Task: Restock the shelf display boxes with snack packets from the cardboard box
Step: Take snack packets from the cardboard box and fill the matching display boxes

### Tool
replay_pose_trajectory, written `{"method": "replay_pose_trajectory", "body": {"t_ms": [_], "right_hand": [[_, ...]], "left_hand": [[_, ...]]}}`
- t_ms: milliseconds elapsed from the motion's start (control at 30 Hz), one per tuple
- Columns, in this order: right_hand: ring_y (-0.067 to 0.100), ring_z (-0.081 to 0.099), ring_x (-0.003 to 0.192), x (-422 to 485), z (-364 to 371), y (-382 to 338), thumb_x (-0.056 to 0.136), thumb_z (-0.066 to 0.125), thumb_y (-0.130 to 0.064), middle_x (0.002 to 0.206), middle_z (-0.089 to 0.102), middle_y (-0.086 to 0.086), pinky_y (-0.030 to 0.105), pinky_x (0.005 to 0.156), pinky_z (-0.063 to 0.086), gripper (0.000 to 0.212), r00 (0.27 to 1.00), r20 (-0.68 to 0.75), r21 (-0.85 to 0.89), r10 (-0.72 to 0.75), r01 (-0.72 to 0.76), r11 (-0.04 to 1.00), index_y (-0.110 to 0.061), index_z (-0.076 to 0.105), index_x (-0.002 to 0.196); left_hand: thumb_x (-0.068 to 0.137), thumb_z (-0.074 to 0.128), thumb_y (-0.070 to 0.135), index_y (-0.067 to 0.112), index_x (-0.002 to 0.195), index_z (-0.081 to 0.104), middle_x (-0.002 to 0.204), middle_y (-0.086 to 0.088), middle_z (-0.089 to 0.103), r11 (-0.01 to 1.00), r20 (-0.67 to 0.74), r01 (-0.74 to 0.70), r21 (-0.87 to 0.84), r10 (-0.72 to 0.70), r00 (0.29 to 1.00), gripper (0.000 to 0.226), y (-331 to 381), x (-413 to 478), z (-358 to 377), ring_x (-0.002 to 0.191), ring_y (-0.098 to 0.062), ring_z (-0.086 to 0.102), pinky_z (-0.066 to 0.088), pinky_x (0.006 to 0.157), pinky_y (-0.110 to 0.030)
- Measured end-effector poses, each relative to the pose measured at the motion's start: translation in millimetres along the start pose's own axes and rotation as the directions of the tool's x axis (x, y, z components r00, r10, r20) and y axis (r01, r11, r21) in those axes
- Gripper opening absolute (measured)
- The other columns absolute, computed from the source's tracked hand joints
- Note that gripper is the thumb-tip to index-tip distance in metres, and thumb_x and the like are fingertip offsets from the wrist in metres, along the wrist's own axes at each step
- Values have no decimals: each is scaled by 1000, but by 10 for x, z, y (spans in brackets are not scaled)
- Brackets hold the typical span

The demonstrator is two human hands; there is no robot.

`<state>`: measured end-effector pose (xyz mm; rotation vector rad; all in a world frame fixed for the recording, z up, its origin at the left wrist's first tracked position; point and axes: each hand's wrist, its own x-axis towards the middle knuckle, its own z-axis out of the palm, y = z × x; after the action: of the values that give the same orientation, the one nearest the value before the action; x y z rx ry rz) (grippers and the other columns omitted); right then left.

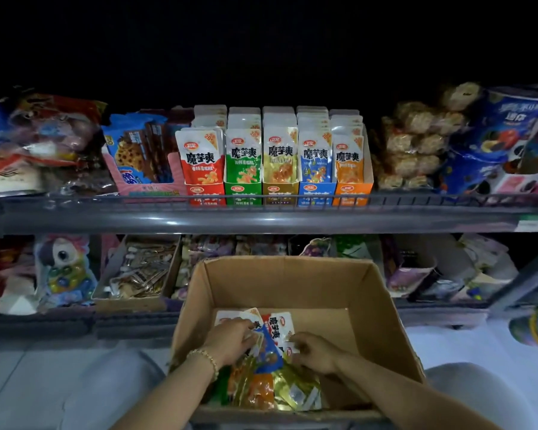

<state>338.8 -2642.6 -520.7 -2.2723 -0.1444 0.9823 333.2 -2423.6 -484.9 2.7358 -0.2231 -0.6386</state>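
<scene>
Both hands low in the cardboard box (370, 299), near centre. The left hand (230, 339) curls its fingers over loose snack packets (271, 352). The right hand (316, 352) is curled at a packet edge, grip unclear. The display boxes (278, 187) stand on the far shelf.

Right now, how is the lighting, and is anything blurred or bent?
Head view: black above the display boxes, themselves lit and sharp; shelf rail bowed by the wide lens, with glare; edge goods smeared; left hand and right hand on snack packets in the cardboard box slightly soft.
</scene>
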Motion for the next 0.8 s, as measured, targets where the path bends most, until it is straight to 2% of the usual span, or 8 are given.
{"method": "replay_pose_trajectory", "body": {"t_ms": [167, 267, 367, 433, 533, 600, 733, 800], "right_hand": [[15, 52, 116, 175, 293, 96, 85, 64, -43, 130, 52, 1, 32, 100, 46, 51, 996, 47, 153, 76, -82, 985, -21, 47, 128], [16, 56, 108, 324, 378, 32, 83, 66, -44, 119, 58, 2, 27, 88, 46, 47, 995, -25, 180, 101, -94, 979, -15, 53, 117], [10, 58, 75, 458, 429, -60, 85, 68, -34, 90, 67, 8, 19, 64, 42, 30, 986, -80, 289, 147, -118, 950, -5, 65, 87], [7, 51, 62, 481, 443, -100, 86, 68, -28, 73, 61, 2, 17, 55, 38, 24, 986, -73, 320, 148, -118, 940, -10, 62, 72], [11, 56, 72, 491, 456, -55, 84, 71, -21, 88, 65, 11, 19, 64, 42, 12, 993, -65, 351, 103, -74, 934, -10, 64, 83], [15, 57, 77, 448, 393, -23, 82, 72, -16, 95, 68, 21, 25, 68, 44, 11, 994, -63, 363, 85, -56, 930, -10, 63, 79], [5, 61, 58, 244, 74, -24, 85, 66, -3, 68, 65, 2, 18, 57, 46, 25, 994, -101, 422, 48, -1, 907, -11, 53, 66], [8, 62, 60, 99, -106, -15, 83, 70, -8, 65, 64, 5, 21, 60, 44, 21, 991, -130, 462, -5, 65, 884, -7, 56, 68]], "left_hand": [[97, 45, 34, 22, 122, 58, 125, -1, 60, 998, 95, 61, -6, -61, 994, 31, -57, -1, 111, 111, -18, 56, 46, 92, -30], [96, 44, 35, 21, 120, 60, 123, -4, 61, 998, 158, 63, 12, -64, 985, 32, -47, -4, 162, 109, -21, 57, 47, 93, -33], [97, 43, 36, 19, 125, 57, 128, -4, 58, 998, 158, 68, 14, -69, 985, 36, -47, -5, 144, 113, -21, 55, 45, 94, -32], [98, 42, 38, 20, 128, 55, 131, -4, 54, 998, 157, 68, 10, -69, 985, 38, -54, -10, 128, 116, -21, 54, 44, 95, -31], [98, 40, 40, 20, 128, 54, 132, -3, 54, 998, 152, 62, -2, -61, 987, 39, -73, -17, 112, 116, -20, 53, 45, 95, -32], [98, 40, 41, 20, 128, 52, 131, -3, 54, 997, 120, 70, -23, -67, 990, 39, -85, -6, 94, 116, -20, 53, 45, 94, -31], [97, 41, 42, 20, 129, 49, 129, -3, 54, 988, 24, 77, -135, -74, 997, 40, -45, -17, -11, 113, -19, 54, 43, 90, -28], [96, 44, 45, 23, 129, 49, 128, 1, 55, 963, -11, 79, -258, -85, 996, 40, -10, -19, -73, 113, -16, 56, 43, 90, -27]]}}
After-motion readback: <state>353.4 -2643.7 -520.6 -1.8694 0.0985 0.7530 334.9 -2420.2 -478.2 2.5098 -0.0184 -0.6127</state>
